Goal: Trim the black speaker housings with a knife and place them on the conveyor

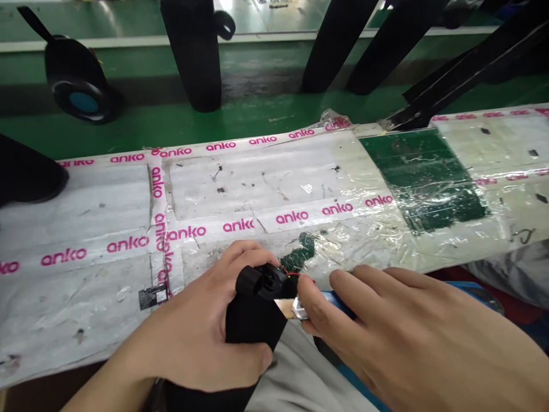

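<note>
My left hand point(195, 332) is wrapped round a black plastic part point(256, 312) with a round black fitting at its top, held upright over my lap at the bench's near edge. A thin red wire point(288, 275) comes out of the fitting. My right hand point(412, 337) reaches in from the right. Its thumb and fingertips pinch a small silvery piece point(299, 309) right beside the black part. A blue object point(338, 303) lies partly hidden under my right hand.
The workbench point(86, 286) is covered in white sheet and pink "anko" tape, with a green mat point(424, 177) under clear film at right. A small black label point(152, 297) lies near my left hand. Black parts point(195, 51) and a round black-and-blue piece point(79, 91) stand behind on the green surface.
</note>
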Available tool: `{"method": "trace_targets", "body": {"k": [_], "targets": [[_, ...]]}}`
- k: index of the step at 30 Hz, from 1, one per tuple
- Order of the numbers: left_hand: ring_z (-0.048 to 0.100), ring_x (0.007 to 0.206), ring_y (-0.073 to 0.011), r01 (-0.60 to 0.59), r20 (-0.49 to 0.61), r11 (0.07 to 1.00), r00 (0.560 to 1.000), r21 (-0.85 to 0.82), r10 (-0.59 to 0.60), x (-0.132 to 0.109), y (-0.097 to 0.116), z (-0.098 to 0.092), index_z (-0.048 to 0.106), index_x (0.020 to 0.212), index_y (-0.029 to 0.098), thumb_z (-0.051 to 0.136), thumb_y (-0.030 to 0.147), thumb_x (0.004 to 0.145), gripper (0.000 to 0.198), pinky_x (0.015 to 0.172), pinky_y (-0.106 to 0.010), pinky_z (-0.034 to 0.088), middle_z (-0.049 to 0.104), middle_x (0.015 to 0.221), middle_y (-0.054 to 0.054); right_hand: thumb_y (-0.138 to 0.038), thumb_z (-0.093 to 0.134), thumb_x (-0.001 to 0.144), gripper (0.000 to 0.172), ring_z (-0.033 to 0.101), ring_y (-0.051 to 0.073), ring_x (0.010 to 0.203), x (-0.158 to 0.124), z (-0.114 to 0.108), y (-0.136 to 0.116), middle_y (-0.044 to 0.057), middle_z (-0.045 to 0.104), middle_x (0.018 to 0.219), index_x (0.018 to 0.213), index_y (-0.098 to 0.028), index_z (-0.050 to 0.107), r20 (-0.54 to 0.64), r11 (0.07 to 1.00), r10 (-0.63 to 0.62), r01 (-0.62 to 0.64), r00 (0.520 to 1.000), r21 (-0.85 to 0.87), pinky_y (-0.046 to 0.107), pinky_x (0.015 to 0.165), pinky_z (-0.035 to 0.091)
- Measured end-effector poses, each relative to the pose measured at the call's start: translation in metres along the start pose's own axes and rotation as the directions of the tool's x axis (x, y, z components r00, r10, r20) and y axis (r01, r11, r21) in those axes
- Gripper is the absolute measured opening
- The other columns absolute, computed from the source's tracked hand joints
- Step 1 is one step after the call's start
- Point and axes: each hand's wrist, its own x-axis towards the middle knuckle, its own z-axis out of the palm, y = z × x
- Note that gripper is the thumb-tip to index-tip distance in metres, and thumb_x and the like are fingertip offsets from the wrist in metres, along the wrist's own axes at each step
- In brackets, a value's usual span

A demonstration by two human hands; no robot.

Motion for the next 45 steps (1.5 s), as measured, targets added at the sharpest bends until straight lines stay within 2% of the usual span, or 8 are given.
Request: {"method": "trace_targets", "body": {"k": [8,13,16,22,25,38,42,45], "targets": [[0.047,0.156,-0.0400,0.026,-0.041,1.000,0.999,0.005,-0.026,-0.006,-0.007,-0.004,0.053,0.146,0.038,0.085,0.018,0.074,0.081,0.124,-0.051,0.051,0.053,0.157,-0.004,-0.025,0.063,0.092,0.040,0.062,0.023,0.060,-0.007,0.002,0.002,-0.001,0.065,0.081,0.132,-0.020,0.060,0.001,1.000,0.021,-0.021,1.000,0.010,0.043,0.056,0.042],[0.021,0.172,-0.0424,0.163,-0.346,0.980,0.931,0.112,-0.116,-0.040,-0.011,-0.016,0.005,0.174,0.053,0.070,0.023,0.094,0.107,0.136,-0.068,0.027,0.019,0.187,0.002,-0.027,0.031,0.117,0.029,0.070,0.019,0.062,0.003,0.009,-0.001,0.001,0.068,0.080,0.128,-0.017,0.056,-0.116,0.986,0.137,-0.125,0.984,0.109,0.037,0.053,0.049],[0.009,0.175,-0.0332,0.144,-0.410,0.929,0.912,0.341,0.009,-0.047,0.004,-0.020,0.021,0.171,0.057,0.051,0.012,0.102,0.087,0.140,-0.067,0.012,0.022,0.186,0.012,-0.025,0.027,0.117,0.029,0.069,0.018,0.058,0.011,0.021,-0.011,-0.001,0.067,0.077,0.123,-0.020,0.054,-0.127,0.971,0.180,-0.156,0.975,0.180,0.035,0.049,0.047],[0.043,0.163,-0.0395,0.287,-0.322,0.846,0.935,0.449,-0.146,-0.033,0.016,-0.012,0.041,0.168,0.044,0.076,0.036,0.096,0.080,0.132,-0.063,0.040,0.044,0.178,-0.004,-0.012,0.045,0.102,0.025,0.068,0.023,0.057,0.024,0.043,-0.031,-0.003,0.063,0.078,0.125,-0.021,0.051,-0.089,0.938,0.216,-0.181,0.972,0.295,0.037,0.048,0.043],[0.041,0.163,-0.0437,0.368,-0.332,0.863,0.909,0.346,-0.254,-0.031,0.009,-0.012,0.039,0.169,0.044,0.091,0.041,0.084,0.100,0.130,-0.069,0.041,0.041,0.178,-0.007,-0.015,0.048,0.104,0.018,0.067,0.022,0.055,0.026,0.049,-0.034,-0.004,0.062,0.077,0.119,-0.023,0.052,-0.089,0.916,0.257,-0.214,0.962,0.338,0.037,0.047,0.042],[0.038,0.166,-0.0416,0.358,-0.416,0.932,0.840,-0.059,-0.349,-0.036,0.010,-0.007,0.050,0.164,0.042,0.094,0.060,0.082,0.094,0.133,-0.061,0.040,0.047,0.176,-0.003,-0.019,0.024,0.116,0.033,0.075,0.020,0.067,0.023,0.052,-0.050,0.008,0.079,0.094,0.128,-0.017,0.055,-0.262,0.857,0.395,-0.250,0.881,0.450,0.033,0.049,0.047],[0.049,0.160,-0.0391,0.290,-0.409,0.937,0.845,-0.193,-0.346,-0.034,0.001,0.019,0.036,0.169,0.047,0.081,0.065,0.092,0.090,0.122,-0.055,0.058,0.054,0.172,0.000,-0.020,0.027,0.117,0.031,0.073,0.019,0.067,0.019,0.047,-0.044,0.007,0.078,0.095,0.137,-0.015,0.051,-0.275,0.846,0.418,-0.260,0.866,0.466,0.032,0.053,0.051],[0.048,0.160,-0.0405,0.282,-0.423,0.956,0.858,-0.084,-0.290,-0.029,-0.006,0.043,0.020,0.172,0.046,0.069,0.064,0.101,0.088,0.125,-0.062,0.052,0.046,0.176,-0.006,-0.022,0.030,0.117,0.029,0.073,0.020,0.067,0.014,0.048,-0.038,0.007,0.077,0.092,0.135,-0.015,0.052,-0.279,0.886,0.396,-0.285,0.875,0.366,0.032,0.052,0.051]]}}
